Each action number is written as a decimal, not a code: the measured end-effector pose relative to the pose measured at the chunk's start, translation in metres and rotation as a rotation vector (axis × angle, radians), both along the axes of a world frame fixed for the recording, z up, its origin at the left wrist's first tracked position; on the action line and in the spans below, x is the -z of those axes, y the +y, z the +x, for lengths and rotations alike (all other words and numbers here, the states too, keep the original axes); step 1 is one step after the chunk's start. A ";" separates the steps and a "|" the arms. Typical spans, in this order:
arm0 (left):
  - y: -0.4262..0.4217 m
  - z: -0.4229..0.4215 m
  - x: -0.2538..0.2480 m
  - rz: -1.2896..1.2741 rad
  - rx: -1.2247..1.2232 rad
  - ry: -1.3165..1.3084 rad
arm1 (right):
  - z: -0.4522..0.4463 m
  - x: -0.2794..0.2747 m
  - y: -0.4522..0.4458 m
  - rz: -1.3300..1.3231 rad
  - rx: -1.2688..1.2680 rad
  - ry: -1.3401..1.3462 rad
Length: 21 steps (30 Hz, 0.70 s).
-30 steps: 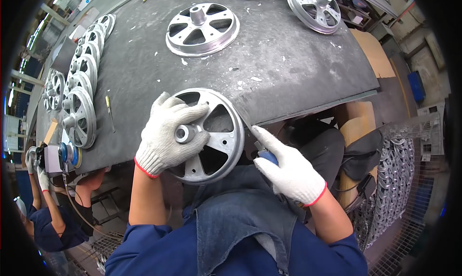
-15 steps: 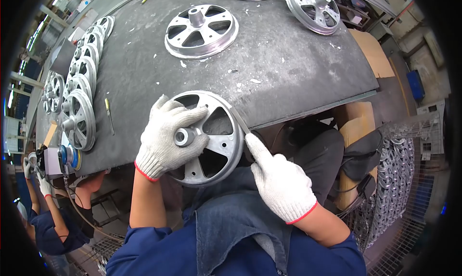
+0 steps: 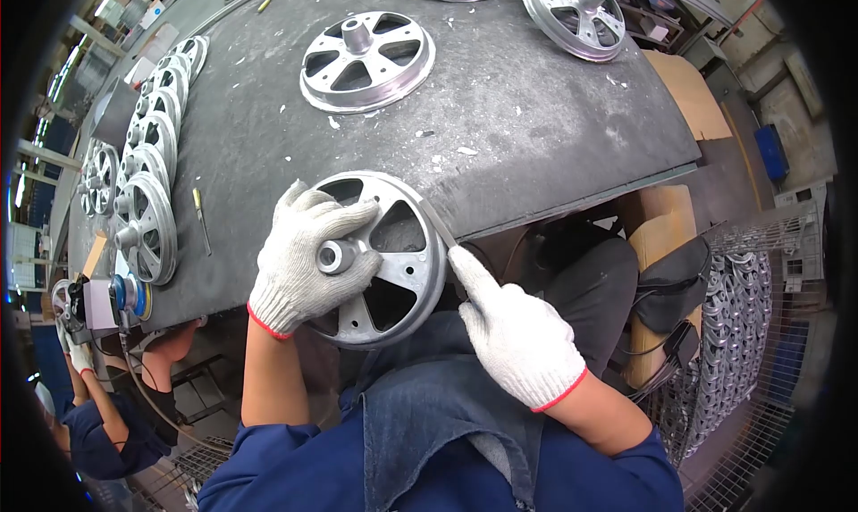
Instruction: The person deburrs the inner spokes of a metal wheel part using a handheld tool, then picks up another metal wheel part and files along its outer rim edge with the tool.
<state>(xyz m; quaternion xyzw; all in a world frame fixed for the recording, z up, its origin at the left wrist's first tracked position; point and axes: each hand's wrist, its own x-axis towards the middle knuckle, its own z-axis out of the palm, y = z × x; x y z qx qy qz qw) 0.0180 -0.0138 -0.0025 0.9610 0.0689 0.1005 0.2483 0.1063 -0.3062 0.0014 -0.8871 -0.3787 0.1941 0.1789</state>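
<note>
My left hand (image 3: 313,257), in a white knit glove, grips a grey metal wheel (image 3: 409,269) around its hub. The wheel is tilted at the table's near edge, partly overhanging it. My right hand (image 3: 523,333), also gloved, is closed on a flat metal tool (image 3: 438,222), with the index finger stretched along it. The tool's blade lies against the wheel's upper right rim; its handle is hidden in my palm.
Another wheel (image 3: 366,63) lies on the dark table (image 3: 536,128) among small flakes. A row of wheels (image 3: 147,217) leans at the left, beside a yellow-handled tool (image 3: 202,219). A co-worker (image 3: 107,427) is at lower left; metal parts (image 3: 724,342) fill a wire cage at right.
My right hand first moved left and down, bringing the blade onto the wheel's rim. The held wheel has shifted slightly left and down in view.
</note>
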 end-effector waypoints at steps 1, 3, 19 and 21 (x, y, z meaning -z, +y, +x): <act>0.000 0.000 0.000 0.001 -0.003 -0.001 | 0.000 0.000 0.000 -0.001 -0.003 0.008; -0.001 -0.001 0.001 0.008 -0.001 -0.025 | 0.001 0.001 0.000 -0.002 -0.006 0.018; 0.001 0.001 -0.003 0.028 0.053 0.008 | 0.056 0.037 -0.004 0.400 0.239 1.282; 0.000 0.002 -0.004 0.018 0.055 -0.011 | 0.056 0.025 -0.005 0.393 0.244 1.328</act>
